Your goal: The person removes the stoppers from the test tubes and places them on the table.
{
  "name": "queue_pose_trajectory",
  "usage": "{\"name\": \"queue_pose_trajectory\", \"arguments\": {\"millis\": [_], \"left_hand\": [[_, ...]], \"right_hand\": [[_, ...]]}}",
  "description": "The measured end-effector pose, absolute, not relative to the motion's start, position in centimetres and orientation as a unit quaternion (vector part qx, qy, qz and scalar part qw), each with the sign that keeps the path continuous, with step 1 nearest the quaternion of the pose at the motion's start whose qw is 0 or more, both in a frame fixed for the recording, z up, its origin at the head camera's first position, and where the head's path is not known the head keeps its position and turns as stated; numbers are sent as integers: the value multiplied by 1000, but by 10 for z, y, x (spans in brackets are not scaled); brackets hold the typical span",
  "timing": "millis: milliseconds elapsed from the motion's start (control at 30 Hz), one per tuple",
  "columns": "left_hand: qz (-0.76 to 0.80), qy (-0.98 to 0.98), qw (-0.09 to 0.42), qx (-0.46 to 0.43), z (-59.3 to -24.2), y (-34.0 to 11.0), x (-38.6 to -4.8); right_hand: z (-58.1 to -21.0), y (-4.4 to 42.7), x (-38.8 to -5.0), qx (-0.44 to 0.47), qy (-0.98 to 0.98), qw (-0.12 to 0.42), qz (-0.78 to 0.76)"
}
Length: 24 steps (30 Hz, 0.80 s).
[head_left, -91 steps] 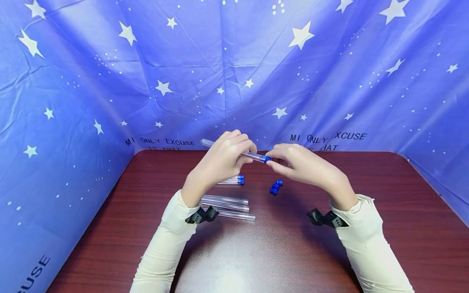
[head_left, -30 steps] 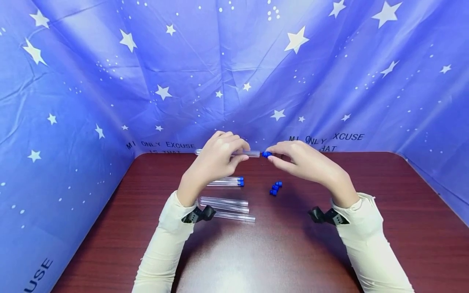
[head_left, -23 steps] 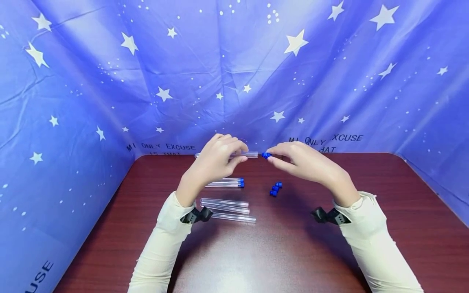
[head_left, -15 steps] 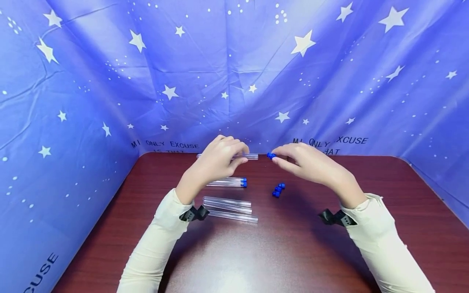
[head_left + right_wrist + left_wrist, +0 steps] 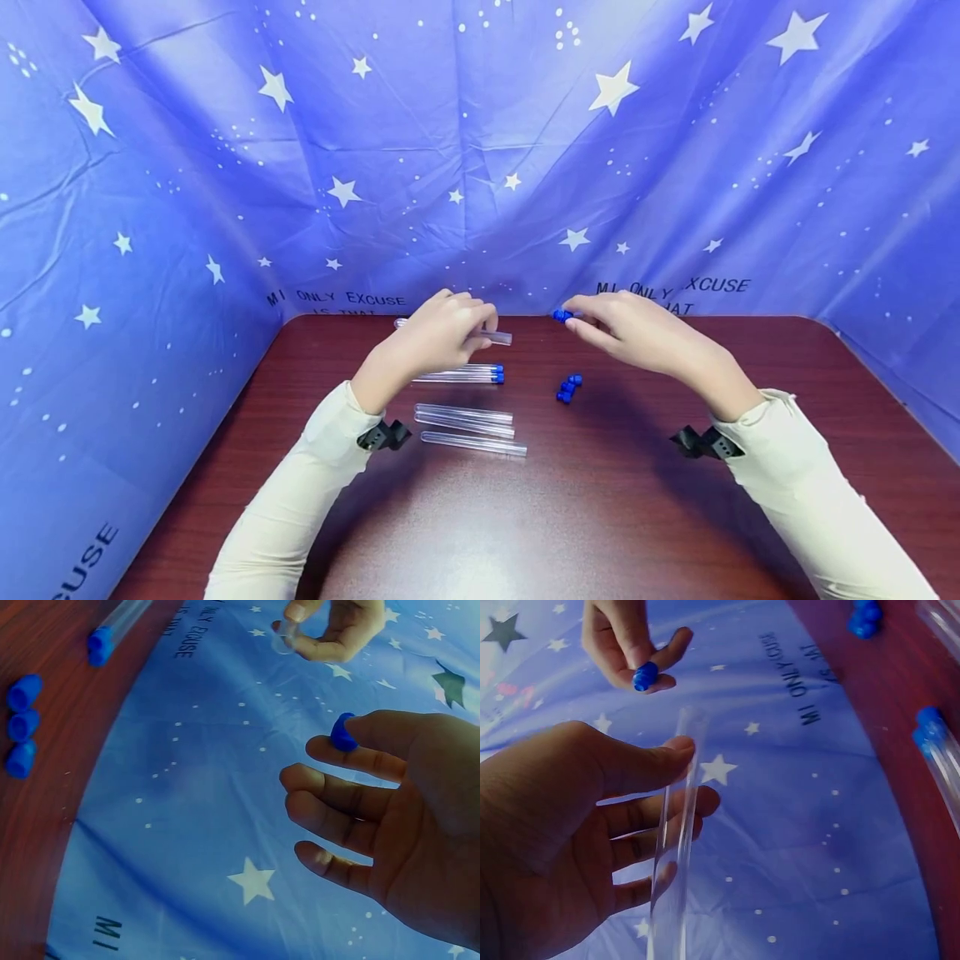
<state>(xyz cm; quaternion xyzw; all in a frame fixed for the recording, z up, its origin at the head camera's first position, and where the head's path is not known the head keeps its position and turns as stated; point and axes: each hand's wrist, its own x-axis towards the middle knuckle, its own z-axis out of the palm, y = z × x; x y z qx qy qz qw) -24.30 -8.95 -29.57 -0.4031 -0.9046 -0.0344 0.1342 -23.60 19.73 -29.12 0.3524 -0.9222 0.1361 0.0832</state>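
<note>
My left hand (image 5: 438,333) pinches a clear test tube (image 5: 673,847) between thumb and fingers, above the far part of the table. The tube's mouth is uncapped and points right. Off to its right, my right hand (image 5: 637,329) pinches a small blue cap (image 5: 344,733) between thumb and index finger, its other fingers loosely spread. A gap separates the cap from the tube. Below the left hand lie capped test tubes (image 5: 465,374) with blue ends, partly hidden by that hand. Nearer me lie 3 uncapped tubes (image 5: 472,444). Several blue caps (image 5: 568,388) sit together right of the tubes.
The dark red-brown wooden table (image 5: 600,517) has its far edge just behind the hands. A blue star-printed cloth (image 5: 465,167) hangs behind it and along both sides. A black wrist camera (image 5: 384,435) is on the left wrist, another (image 5: 705,442) on the right.
Three seconds ago the blue cap was at the held tube's mouth; now they are apart. My left hand has moved left and slightly down with the tube, my right hand rightward with the cap.
</note>
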Motion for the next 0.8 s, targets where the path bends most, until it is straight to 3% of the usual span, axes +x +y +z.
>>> {"name": "queue_pose_trajectory", "arguments": {"millis": [800], "left_hand": [[55, -895, 72, -436, -345, -87, -252]], "right_hand": [[-357, 200, -243, 421, -902, 87, 38]]}}
